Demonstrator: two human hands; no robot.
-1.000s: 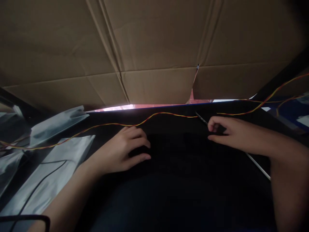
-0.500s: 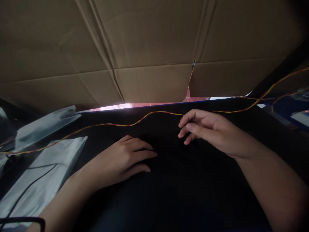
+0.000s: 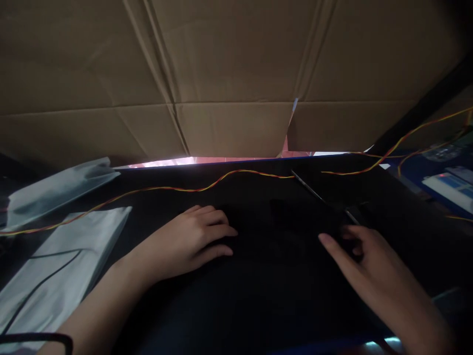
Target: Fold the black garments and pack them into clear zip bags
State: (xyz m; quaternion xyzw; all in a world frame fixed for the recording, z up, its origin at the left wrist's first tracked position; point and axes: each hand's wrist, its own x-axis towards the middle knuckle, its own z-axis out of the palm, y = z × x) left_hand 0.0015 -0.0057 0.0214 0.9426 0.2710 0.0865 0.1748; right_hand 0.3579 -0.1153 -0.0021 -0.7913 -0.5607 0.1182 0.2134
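Observation:
My left hand [image 3: 207, 234] lies on the black tabletop [image 3: 236, 296], palm down, fingers a little bent and apart, with nothing in it. At the right, my right hand [image 3: 364, 256] is low over the same surface. Its thumb stands away from the curled fingers, and I see nothing between them. Just beyond it lies a dark, flat thing with a thin pale edge [image 3: 310, 187]; its kind is hard to make out. A twisted red-and-yellow wire [image 3: 177, 189] crosses the table and is hidden for a short stretch by that dark thing.
White plastic packets [image 3: 62, 190] and a folded white sheet [image 3: 81, 246] with a thin black cord lie at the left. A creased cardboard panel [image 3: 232, 59] rises behind the table. On the right sits a white-and-blue box-like item [image 3: 449, 190] with a small red light.
My right hand has moved right and nearer to me, uncovering the dark flat thing. The left hand stays nearly where it was. The view has shifted slightly.

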